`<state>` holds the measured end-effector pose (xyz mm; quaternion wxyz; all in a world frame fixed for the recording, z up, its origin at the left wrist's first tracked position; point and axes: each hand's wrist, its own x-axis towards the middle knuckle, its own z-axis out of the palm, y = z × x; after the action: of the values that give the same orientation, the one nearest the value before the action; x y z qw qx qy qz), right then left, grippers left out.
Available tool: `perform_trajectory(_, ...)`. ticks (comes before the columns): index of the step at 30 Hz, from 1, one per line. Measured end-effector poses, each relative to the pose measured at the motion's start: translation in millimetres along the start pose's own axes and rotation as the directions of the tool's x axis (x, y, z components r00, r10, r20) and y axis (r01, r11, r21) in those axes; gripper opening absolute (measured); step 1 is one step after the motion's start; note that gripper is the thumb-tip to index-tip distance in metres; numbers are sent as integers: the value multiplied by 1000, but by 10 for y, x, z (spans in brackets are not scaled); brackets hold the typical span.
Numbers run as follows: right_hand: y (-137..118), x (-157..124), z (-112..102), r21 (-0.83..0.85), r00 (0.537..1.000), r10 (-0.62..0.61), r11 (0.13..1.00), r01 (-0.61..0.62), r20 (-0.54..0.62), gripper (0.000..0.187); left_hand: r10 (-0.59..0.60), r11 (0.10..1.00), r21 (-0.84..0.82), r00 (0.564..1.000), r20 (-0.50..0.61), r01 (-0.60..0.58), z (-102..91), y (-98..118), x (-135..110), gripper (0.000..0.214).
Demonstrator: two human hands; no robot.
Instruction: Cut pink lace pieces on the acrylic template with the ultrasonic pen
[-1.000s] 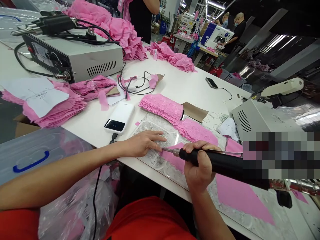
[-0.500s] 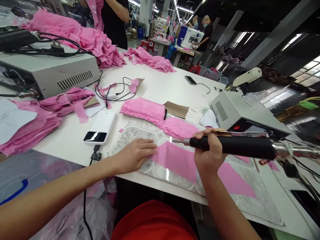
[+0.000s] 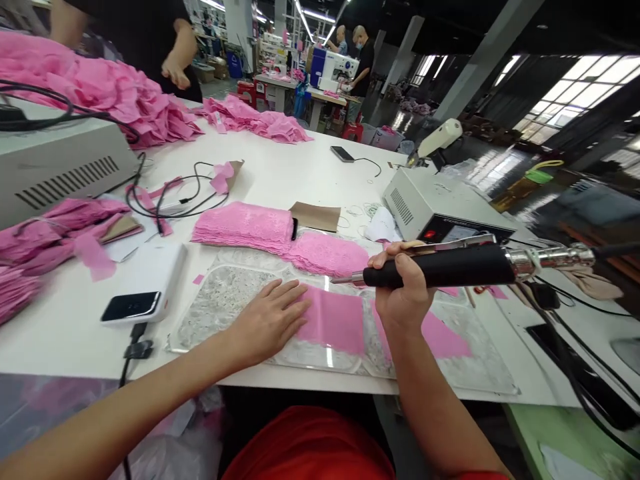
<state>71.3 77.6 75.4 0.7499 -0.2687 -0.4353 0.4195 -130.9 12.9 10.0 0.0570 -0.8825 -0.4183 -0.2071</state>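
My left hand [image 3: 267, 323] lies flat with fingers spread, its fingertips on the left edge of a pink fabric piece [image 3: 335, 323]. The piece rests on a clear-topped, marbled board [image 3: 210, 310]. My right hand [image 3: 405, 287] grips a black-handled pen-like tool [image 3: 450, 268] with a cable at its rear. Its pointed metal tip [image 3: 347, 279] is just above the fabric's upper edge; whether they touch I cannot tell. A slim metal piece [image 3: 450, 245] runs along the tool's top. Another pink piece [image 3: 445, 337] lies right of my right wrist. Stacked pink lace pieces [image 3: 243, 227] sit behind.
A white power bank [image 3: 145, 283] with a cable is at left. Grey control boxes [image 3: 65, 160] [image 3: 445, 200] flank the table. Pink cloth heaps [image 3: 100, 93] lie at the back, where a co-worker [image 3: 135, 40] stands. A phone [image 3: 343, 153] lies farther off.
The whole view has swung, so things appear farther left. The fabric piece under my left fingers lies flatter and squarer. The co-worker's raised cloth is no longer seen in hand.
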Motion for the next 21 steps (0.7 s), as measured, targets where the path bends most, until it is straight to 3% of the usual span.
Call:
perform_trajectory(10,-164,16,-563,-63,995,6,998,-12,-103,17,24,999,35,999,31,-25,142,33,91,36)
perform_trajectory(21,-108,15,-631,-41,994,13,999,-17,-112,16,58,997,50,998,28,-59,130,3,76,35)
